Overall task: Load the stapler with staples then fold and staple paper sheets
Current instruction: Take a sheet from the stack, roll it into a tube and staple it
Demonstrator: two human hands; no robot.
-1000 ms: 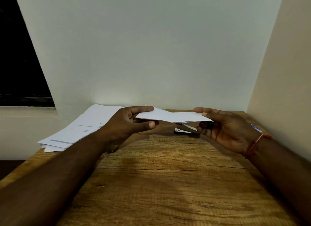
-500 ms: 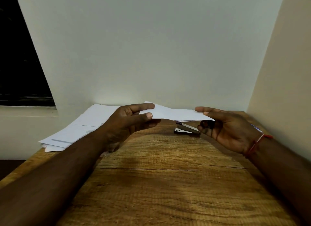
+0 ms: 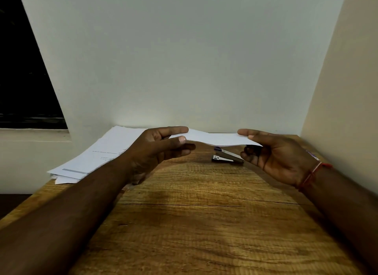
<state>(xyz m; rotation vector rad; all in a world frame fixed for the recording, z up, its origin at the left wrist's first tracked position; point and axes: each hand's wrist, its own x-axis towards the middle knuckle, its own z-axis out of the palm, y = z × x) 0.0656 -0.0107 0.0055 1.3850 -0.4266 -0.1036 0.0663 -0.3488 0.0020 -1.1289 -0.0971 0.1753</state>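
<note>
Paper pinched thumb-over-fingers by left hand and right hand; I'd square the edges (stapler lies beneath) before creasing.

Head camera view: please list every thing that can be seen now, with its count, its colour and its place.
held paper: one, white, in the air between both hands, above the stapler
paper stack: one loose pile, white, far left of the table
stapler: one, silver and dark, on the table below the held paper
table: one, brown wood, under everything
wall: one, pale grey, behind the table
side wall: one, beige, right
window: one, dark, upper left
thread band: one, red, on the right wrist
left hand: one, pinches the paper's left end
right hand: one, pinches its right end
</note>
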